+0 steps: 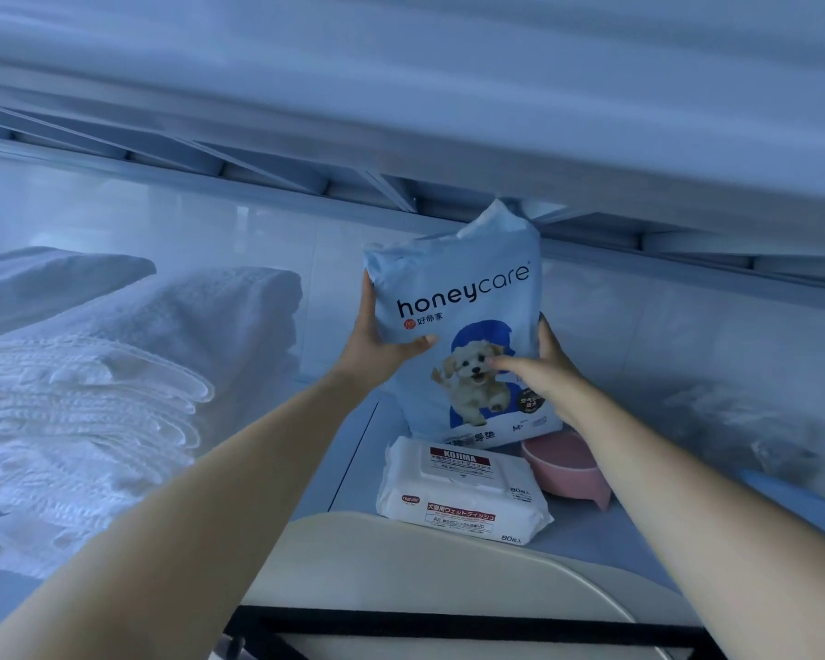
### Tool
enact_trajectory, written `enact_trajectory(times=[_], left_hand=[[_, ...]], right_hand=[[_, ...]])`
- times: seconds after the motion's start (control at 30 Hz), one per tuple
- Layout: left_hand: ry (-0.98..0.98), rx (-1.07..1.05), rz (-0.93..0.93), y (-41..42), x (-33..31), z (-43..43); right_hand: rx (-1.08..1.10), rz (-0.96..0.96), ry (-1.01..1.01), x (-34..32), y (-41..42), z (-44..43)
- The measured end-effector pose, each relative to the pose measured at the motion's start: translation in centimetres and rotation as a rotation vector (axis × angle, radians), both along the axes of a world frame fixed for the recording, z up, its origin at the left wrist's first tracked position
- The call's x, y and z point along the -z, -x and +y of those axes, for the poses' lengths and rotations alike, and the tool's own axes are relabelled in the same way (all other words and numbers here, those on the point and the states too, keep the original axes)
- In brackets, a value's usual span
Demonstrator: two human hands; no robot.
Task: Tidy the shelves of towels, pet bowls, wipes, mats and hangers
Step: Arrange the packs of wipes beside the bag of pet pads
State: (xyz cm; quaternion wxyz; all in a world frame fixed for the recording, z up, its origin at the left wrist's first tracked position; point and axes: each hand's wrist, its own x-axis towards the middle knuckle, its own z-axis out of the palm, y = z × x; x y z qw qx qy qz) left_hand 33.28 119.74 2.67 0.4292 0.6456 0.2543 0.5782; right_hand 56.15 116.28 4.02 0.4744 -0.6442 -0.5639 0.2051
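Bag (463, 297) of pet mats, upright at the back of the shelf (353, 450), printed face toward the camera. Its torn-open top reaches close under the upper shelf (448, 135). Whether its base bears fully on the shelf cannot be told, since the wipes hide part of it.

Left hand (377, 345): grips the bag's left edge, thumb across the front, fingers behind. Right hand (544, 369): grips the right edge in the same way, thumb lying on the dog picture.

Wipes (458, 488): flat pack just in front of the bag's base. Bowl (567, 469): pink, just beside the wipes on the right, below the right forearm. Towels (91, 397): folded white stack to the left, well apart from the bag. Crumpled clear plastic (758, 421) lies at far right; a cream panel (401, 564) crosses the foreground.

Risks, as judged. The bag is tall, soft and open at the top, so it may slump forward onto the wipes once released, unless it leans on the back wall. Lifting it could snag the top on the ribs of the upper shelf. Drawing the right arm back low may knock the bowl, which sits near the shelf's front.
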Motion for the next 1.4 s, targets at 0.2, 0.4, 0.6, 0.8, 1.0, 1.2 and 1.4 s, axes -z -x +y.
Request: enact_trajectory(times=[0.2, 0.4, 0.6, 0.8, 1.0, 1.2, 1.4], left_hand=[[-0.071, -0.189, 0.298, 1.5, -0.6, 2.1], [-0.072, -0.195, 0.232, 0.8, 1.8, 2.3], [0.044, -0.142, 0.024, -0.5, 2.4, 1.2], [-0.04, -0.19, 0.253, 2.1, 2.2, 3.1], [-0.271, -0.362, 0.6, 2.8, 5.5, 3.0], [-0.742, -0.494, 0.953, 3.9, 9.3, 2.1], [-0.787, -0.421, 1.059, 4.5, 9.6, 2.5]], right_hand=[[-0.06, 0.076, -0.005, 1.2, 1.3, -0.2], [-0.04, 0.055, 0.024, 1.2, 1.5, 0.0], [-0.039, 0.147, 0.043, 1.0, 2.2, 1.0], [-0.028, 0.141, 0.087, 2.7, 3.1, 0.6], [0.12, -0.17, 0.035, 3.7, 2.5, 0.1], [0.176, -0.558, -0.032, 6.0, 4.2, -1.1], [0.044, -0.476, 0.075, 6.2, 4.8, -1.8]])
